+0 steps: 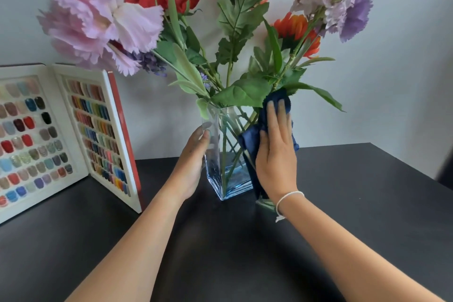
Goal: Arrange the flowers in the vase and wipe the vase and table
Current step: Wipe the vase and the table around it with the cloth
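A clear, blue-tinted square glass vase (226, 174) stands on the dark table (355, 203), near the back wall. Several artificial flowers (242, 19) fan out of it: pink, red, orange and purple blooms on green leafy stems. My left hand (195, 154) is wrapped around the vase's left side, fingers on the glass. My right hand (277, 152) lies flat against the vase's right side, pressing a dark blue cloth (252, 140) onto the glass. The cloth hangs down behind my palm and hides that side of the vase.
An open white display book of coloured nail samples (61, 135) stands upright at the left on the table. A pale wall rises close behind the vase. The table's right edge runs diagonally at the far right.
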Demonstrator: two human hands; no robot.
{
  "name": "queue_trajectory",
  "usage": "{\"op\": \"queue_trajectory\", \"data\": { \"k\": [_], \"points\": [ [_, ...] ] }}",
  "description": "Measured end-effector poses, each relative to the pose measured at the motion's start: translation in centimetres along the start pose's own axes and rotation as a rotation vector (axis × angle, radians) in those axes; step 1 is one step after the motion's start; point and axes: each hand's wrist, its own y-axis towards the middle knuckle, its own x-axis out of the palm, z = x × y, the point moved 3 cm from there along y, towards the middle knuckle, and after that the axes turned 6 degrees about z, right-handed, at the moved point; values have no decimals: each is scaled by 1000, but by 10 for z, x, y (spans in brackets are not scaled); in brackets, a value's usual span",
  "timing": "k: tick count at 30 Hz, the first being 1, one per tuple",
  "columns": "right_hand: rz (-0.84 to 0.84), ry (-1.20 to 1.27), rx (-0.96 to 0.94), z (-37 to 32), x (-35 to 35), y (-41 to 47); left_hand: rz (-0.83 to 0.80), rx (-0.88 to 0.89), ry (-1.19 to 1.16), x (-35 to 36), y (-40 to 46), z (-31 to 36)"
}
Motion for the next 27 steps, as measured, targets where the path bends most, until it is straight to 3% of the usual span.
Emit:
{"op": "queue_trajectory", "data": {
  "k": [7,15,22,27],
  "points": [
    [7,67,83,10,-1,-1,1,2,-13,-1,2,-5],
    [-87,-18,19,14,-1,-19,21,14,-14,2,0,-4],
    [28,110,171,11,-1,4,10,37,-2,3,-2,-4],
    [-42,106,58,-8,11,-16,-17,55,31,3,-4,-3]
  ]
}}
